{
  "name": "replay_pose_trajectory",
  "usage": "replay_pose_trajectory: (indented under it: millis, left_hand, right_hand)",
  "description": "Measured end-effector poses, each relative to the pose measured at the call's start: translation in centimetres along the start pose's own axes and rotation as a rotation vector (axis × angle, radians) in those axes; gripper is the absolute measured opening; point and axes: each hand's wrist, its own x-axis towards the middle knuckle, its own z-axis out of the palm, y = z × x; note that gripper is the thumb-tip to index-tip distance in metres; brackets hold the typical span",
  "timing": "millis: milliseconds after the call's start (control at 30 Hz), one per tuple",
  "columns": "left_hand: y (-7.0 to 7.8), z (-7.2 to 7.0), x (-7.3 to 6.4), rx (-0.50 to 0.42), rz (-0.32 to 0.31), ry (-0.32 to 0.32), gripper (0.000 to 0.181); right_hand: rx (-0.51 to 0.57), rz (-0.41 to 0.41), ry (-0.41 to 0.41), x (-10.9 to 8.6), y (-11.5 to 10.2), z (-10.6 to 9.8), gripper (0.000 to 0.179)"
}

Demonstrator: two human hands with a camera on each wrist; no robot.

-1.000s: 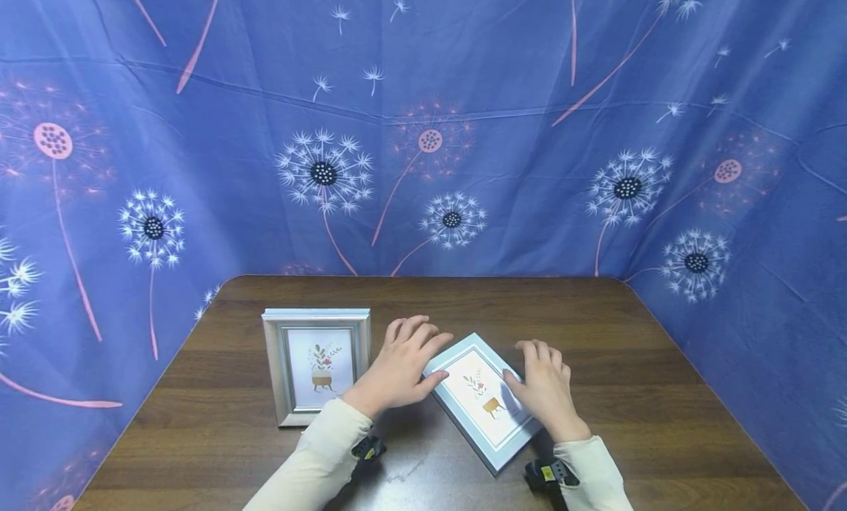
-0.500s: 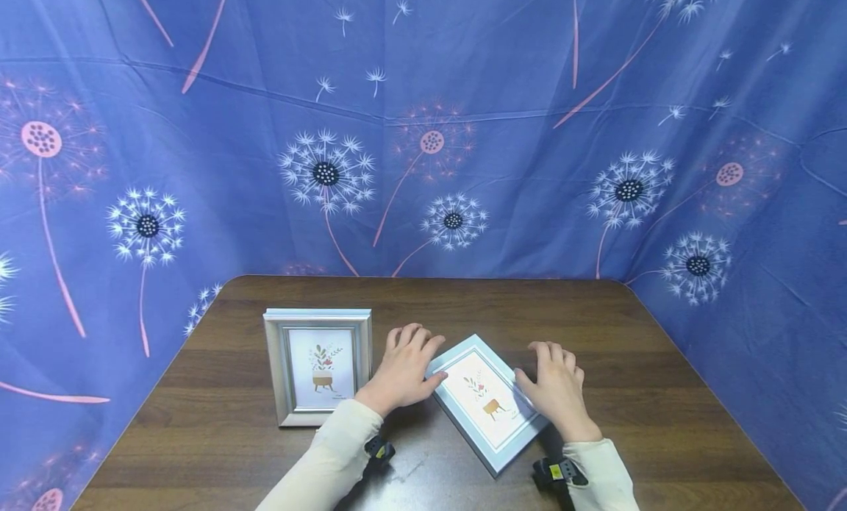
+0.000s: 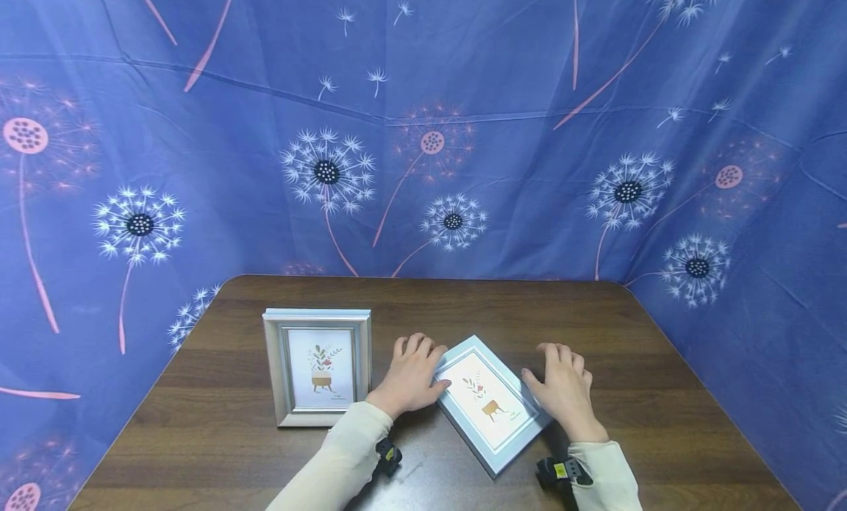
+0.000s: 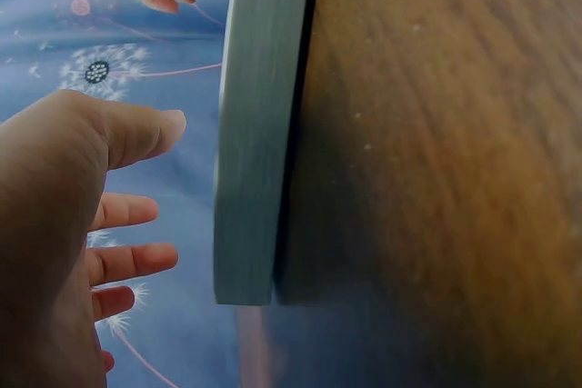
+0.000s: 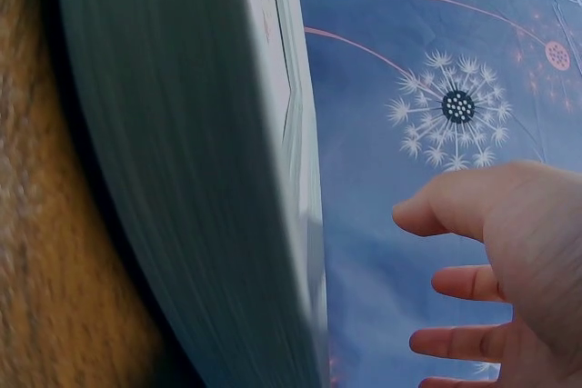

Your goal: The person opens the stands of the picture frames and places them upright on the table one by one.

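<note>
A pale blue picture frame [image 3: 461, 421] with a potted-plant print lies face up on the table, turned at an angle. My left hand [image 3: 410, 379] hovers at its left corner, fingers spread and loosely bent. In the left wrist view a gap shows between the thumb [image 4: 150, 132] and the frame's side [image 4: 259, 134]. By the frame's right side is my right hand [image 3: 567, 395], its fingers relaxed and holding nothing. The right wrist view also shows that thumb [image 5: 432, 206] apart from the frame's edge [image 5: 182, 152].
A second picture frame [image 3: 281, 379], silvery and with a similar print, stands upright left of my left hand. The brown wooden table [image 3: 635, 364] ends at a blue dandelion-print cloth [image 3: 529, 165] behind and on both sides. Each wrist wears a small black camera.
My right hand has moved right, off the lying frame's face. My left hand has shifted slightly right and toward me. The lying frame has shifted very slightly to the right.
</note>
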Motion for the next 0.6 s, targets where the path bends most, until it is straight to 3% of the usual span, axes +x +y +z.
replay_pose_trajectory:
  millis: [600]
  left_hand:
    - [0.6, 1.7, 0.8, 0.066, -0.025, -0.036, 0.048]
  right_hand:
    - [0.004, 0.016, -0.002, -0.1, 0.3, 0.1, 0.055]
